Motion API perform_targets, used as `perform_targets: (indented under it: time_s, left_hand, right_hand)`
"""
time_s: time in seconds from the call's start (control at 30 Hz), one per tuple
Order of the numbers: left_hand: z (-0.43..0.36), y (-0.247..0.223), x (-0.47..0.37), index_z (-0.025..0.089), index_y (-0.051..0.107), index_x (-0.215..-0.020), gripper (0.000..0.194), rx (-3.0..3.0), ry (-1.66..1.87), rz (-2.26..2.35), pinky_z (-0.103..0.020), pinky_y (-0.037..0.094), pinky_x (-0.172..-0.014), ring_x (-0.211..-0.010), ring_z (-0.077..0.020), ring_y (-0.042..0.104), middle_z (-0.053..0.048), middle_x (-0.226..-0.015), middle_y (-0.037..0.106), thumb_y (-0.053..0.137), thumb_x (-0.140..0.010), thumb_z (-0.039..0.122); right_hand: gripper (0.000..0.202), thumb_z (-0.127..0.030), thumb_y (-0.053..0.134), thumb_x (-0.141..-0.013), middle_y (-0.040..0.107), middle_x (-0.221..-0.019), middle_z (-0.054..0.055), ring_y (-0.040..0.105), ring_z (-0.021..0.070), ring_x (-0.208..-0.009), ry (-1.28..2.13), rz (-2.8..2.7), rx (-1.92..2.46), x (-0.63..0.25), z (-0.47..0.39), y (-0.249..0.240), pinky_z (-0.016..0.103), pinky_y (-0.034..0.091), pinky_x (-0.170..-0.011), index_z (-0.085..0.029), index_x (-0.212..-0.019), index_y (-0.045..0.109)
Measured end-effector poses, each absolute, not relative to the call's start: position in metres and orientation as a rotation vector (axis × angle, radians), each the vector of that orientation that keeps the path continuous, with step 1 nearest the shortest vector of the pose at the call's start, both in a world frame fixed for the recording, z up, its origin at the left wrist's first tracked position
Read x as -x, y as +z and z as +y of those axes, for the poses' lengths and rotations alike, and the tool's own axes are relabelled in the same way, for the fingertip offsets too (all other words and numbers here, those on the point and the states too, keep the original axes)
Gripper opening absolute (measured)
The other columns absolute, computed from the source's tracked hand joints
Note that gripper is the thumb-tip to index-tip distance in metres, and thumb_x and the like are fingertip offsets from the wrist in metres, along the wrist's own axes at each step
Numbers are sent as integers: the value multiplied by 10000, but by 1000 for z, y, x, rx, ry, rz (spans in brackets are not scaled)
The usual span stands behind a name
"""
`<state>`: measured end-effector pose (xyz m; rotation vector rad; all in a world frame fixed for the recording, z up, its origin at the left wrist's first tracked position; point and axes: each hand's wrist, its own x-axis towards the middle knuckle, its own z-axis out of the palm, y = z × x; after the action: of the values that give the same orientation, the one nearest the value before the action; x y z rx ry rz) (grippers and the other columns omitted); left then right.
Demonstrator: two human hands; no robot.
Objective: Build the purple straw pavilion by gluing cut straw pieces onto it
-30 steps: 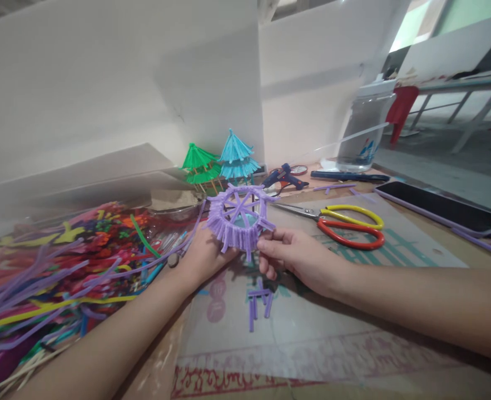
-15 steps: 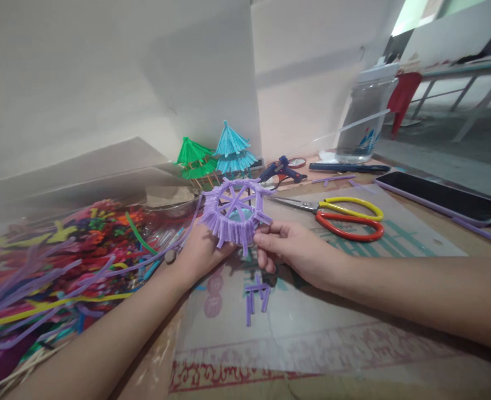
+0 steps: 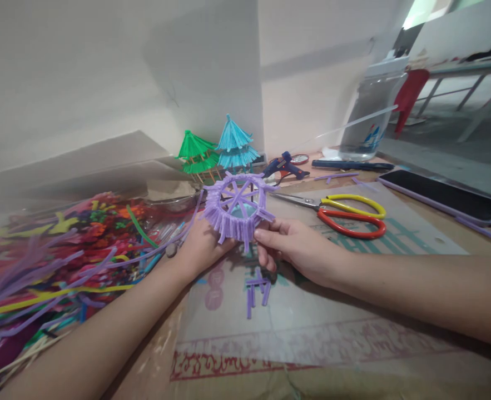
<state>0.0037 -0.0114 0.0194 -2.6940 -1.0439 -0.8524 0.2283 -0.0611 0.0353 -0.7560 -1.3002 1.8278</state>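
A purple pipe-cleaner ring with crossed spokes and a fringe of short pieces is held above the table. My left hand grips it from beneath on the left, its fingers mostly hidden under the fringe. At the lower right edge, my right hand pinches it between thumb and forefinger, probably on one of the short fringe pieces. Several cut purple pieces lie on the translucent sheet below. Scissors with one yellow and one red handle rest to the right, blades toward the ring.
Behind stand a green tiered pipe-cleaner roof and a blue one, beside a glue gun. A colourful heap of pipe cleaners spreads at left. A phone and a clear plastic jar are at right.
The view has shifted a little, so most things sit slightly further right and higher. Both hands keep their hold on the purple ring.
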Motion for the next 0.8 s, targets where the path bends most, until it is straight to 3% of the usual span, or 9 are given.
perform_targets:
  time_s: [0.2,0.47,0.63,0.8]
  left_hand:
    - [-12,20,-6,189,669,-1079,280,2668,-867,-1120,-438,493,-1006,-1119,-288,625,-99,-1174,688,564,-856,322]
    - [-8,13,0,177,657,-1018,350,2631,-813,-1319,-463,499,-947,-957,-289,650,-108,-1006,696,507,-901,472]
    - [-6,13,0,198,644,-1024,431,2722,-814,-1336,-409,525,-827,-857,-268,649,-82,-892,686,461,-914,572]
    - [-6,13,0,179,623,-1147,473,2730,-792,-1294,-438,498,-902,-980,-299,642,-110,-995,694,449,-932,562]
  right_hand:
    - [287,-380,688,-865,648,-587,-7,561,72,-480,1778,-1305,793,-228,-58,35,199,458,-511,-161,-714,580]
    - [230,-371,598,-903,663,-636,4,587,102,-538,1547,-1601,941,-240,-63,47,229,480,-554,-171,-791,611]
    - [160,-322,587,-917,660,-722,15,602,144,-646,755,-2023,858,-254,-62,55,263,464,-590,-183,-857,641]
    - [261,-373,626,-925,673,-960,100,610,222,-922,-147,-2239,483,-260,-49,67,368,488,-828,-150,-1061,637]
